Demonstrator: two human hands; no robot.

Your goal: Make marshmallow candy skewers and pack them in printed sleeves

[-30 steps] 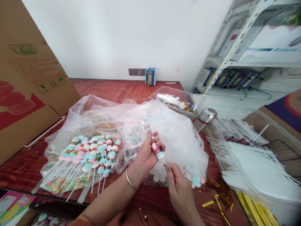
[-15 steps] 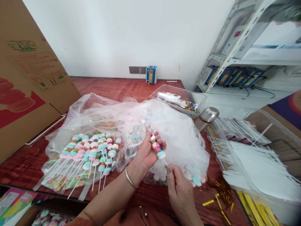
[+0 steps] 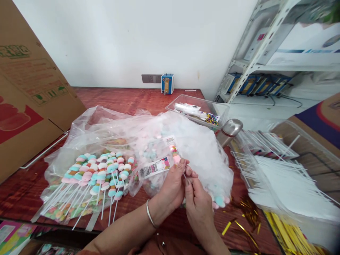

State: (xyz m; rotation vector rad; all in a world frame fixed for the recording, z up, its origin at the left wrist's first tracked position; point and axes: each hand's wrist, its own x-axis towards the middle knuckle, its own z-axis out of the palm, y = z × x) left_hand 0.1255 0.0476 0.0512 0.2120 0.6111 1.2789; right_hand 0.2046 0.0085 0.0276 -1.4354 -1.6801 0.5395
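Observation:
My left hand [image 3: 172, 186] is closed around the lower end of a marshmallow skewer [image 3: 174, 153] in a clear printed wrapper, its top pointing away from me. Right against it, my right hand [image 3: 198, 203] pinches at the stick just below the marshmallows; the fingers hide most of the stick. A flat printed wrapper [image 3: 156, 167] lies on the plastic beside my left hand. To the left, a pile of pastel marshmallow skewers [image 3: 94, 171] rests on a clear plastic bag, sticks toward me. Behind my hands spreads a large cloudy plastic bag [image 3: 204, 152] with loose marshmallows inside.
At the back stands a clear tub [image 3: 224, 111] with beads and packets, beside a steel flask [image 3: 231, 129]. White sticks [image 3: 287, 177] fill a clear container on the right. Gold ties [image 3: 287, 233] lie at lower right. A cardboard box [image 3: 32, 88] rises on the left.
My left hand has slid down the wrapped skewer to its base, uncovering the upper part. Both hands are now together. The view has shifted slightly, and the flat wrapper shows more fully.

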